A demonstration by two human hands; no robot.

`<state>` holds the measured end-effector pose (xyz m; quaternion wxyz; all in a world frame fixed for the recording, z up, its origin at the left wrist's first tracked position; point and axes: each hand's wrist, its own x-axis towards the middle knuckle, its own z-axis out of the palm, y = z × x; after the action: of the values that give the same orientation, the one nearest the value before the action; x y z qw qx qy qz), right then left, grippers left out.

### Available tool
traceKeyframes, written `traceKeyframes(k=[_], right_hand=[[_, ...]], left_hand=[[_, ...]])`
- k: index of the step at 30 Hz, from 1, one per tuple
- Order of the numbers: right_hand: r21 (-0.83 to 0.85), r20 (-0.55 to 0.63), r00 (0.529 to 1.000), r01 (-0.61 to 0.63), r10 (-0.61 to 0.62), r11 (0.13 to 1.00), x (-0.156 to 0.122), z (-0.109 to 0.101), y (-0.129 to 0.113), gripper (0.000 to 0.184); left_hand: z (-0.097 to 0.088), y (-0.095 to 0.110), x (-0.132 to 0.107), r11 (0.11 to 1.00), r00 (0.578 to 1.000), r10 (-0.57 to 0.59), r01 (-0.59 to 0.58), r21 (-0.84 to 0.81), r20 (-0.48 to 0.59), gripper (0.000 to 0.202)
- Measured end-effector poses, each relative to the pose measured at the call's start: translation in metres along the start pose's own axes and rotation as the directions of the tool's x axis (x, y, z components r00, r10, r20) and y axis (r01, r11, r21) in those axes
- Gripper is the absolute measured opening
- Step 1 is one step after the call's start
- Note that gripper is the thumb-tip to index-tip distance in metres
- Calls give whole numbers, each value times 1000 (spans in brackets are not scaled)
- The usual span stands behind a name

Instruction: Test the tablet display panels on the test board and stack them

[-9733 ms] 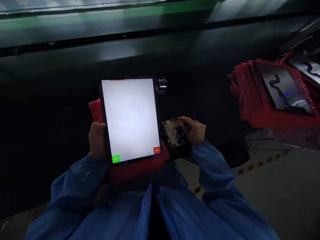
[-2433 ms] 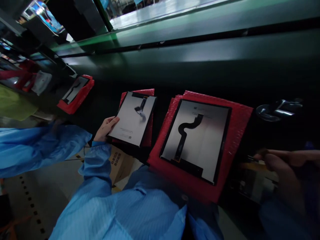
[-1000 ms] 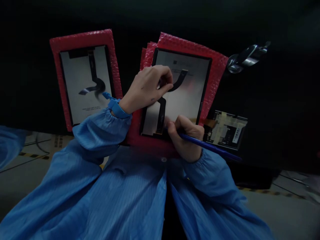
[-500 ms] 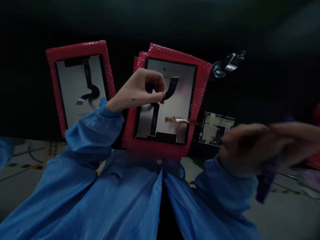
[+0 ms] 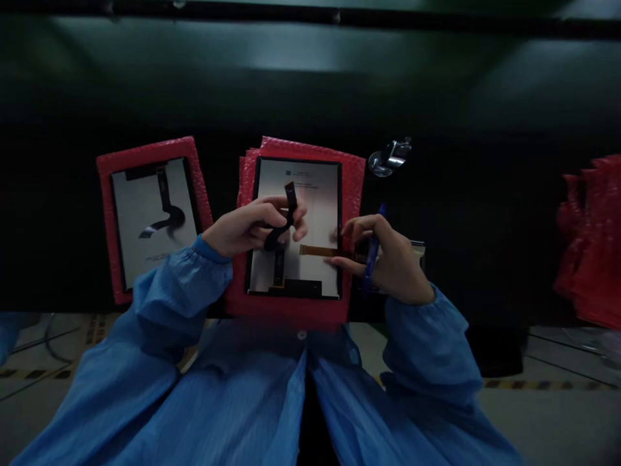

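Observation:
My left hand [image 5: 259, 226] pinches the black flex cable [image 5: 291, 202] of a display panel [image 5: 315, 207], lifting its free end above the panel's pale back. The panel lies on red bubble-wrap bags [image 5: 355, 188]. At the panel's right edge, my right hand [image 5: 388, 259] is curled with a slim blue pen-like tool [image 5: 372, 255] lodged in it. Its thumb and forefinger sit about the base of a copper-coloured flex cable [image 5: 317, 250], which reaches over the panel. Whether they touch that cable I cannot tell. Most of the circuit board [image 5: 418, 251] is hidden behind this hand.
To the left, a second display panel [image 5: 145, 246] with a black cable rests on another red bag [image 5: 107, 213]. A shiny metal object [image 5: 389, 157] stands on the dark table beyond my right hand. More red bubble bags [image 5: 594, 239] are piled far right.
My right hand has come in from the far right to the panel's edge, bringing the blue tool. My left hand still grips the black cable, now more upright. The view has shifted too.

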<state>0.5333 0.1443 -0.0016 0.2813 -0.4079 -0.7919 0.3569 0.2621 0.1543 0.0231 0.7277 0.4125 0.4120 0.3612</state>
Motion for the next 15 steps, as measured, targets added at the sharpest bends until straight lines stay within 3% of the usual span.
traceKeyframes(k=[3,7,12,15], right_hand=[[-32,13,997,-77,78,996,-11,-10,10,45],[116,156,983,-115,96,987,-14,-13,18,37],[398,124,986,-151,110,905,-1,-16,9,39],[532,153,987,-118,42,839,14,-15,-2,40]], left_hand=[[4,4,-1,975,985,-70,101,-197,157,22],[8,5,-1,951,992,-29,64,-304,119,23],[15,5,1,949,997,-43,62,-310,71,21],[18,1,1,980,1000,4,-8,-200,-19,29]])
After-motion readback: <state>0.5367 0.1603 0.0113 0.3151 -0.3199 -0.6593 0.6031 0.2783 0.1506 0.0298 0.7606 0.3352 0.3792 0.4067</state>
